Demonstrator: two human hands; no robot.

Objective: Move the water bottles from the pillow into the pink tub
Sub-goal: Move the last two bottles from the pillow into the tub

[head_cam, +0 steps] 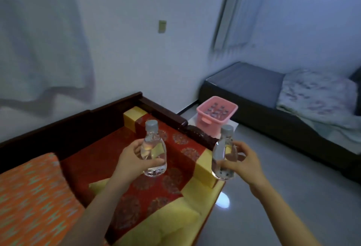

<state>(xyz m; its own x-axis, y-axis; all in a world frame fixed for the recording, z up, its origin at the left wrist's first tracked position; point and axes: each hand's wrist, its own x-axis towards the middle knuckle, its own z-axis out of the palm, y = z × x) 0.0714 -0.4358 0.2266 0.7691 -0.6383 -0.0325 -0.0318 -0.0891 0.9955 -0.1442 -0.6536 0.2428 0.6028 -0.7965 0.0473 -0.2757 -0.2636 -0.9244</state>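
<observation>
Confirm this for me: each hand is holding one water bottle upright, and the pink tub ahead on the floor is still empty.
Not quite. The left hand and right hand each hold one water bottle upright, but the pink tub is not empty. The head view shows several capped bottles already standing inside it. It also appears to rest on a low white base rather than directly on the floor.

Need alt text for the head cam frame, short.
A person holds a clear water bottle upright in each hand, left hand and right hand, above a red and yellow cushion. Ahead on the floor, a pink tub already holds bottles, beside a low bed.
</observation>
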